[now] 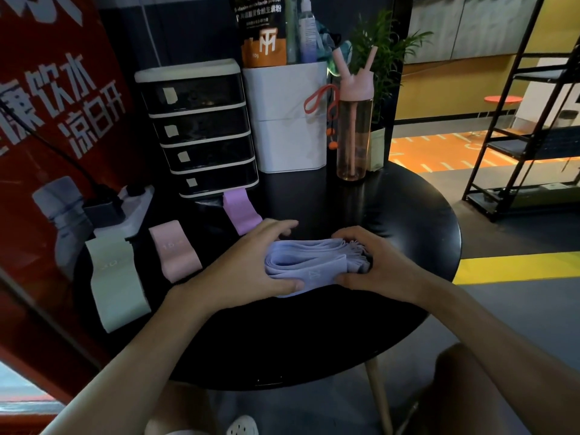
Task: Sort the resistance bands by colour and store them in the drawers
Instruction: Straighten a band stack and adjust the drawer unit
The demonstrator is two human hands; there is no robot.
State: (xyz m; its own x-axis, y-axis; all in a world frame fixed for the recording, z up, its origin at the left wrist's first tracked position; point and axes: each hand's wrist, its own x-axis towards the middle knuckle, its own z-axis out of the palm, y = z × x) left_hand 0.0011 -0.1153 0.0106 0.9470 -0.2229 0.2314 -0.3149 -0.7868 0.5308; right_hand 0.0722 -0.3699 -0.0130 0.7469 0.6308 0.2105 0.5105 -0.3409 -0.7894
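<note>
A stack of light blue resistance bands (310, 262) lies in the middle of the round black table (408, 221). My left hand (251, 262) grips the stack's left end, thumb along its front edge. My right hand (373, 262) grips the right end with curled fingers. A pale green band (116, 284), a pink band (174, 251) and a purple band (240, 211) lie flat to the left. The black drawer unit (201, 130) with four shut drawers stands at the back left.
A white bin (288, 120) holding a pouch and bottles stands beside the drawers. A pink water bottle (354, 127) and a potted plant (383, 58) stand at the back right. A white power strip (125, 208) lies at the left. A black shelf rack (527, 120) stands off right.
</note>
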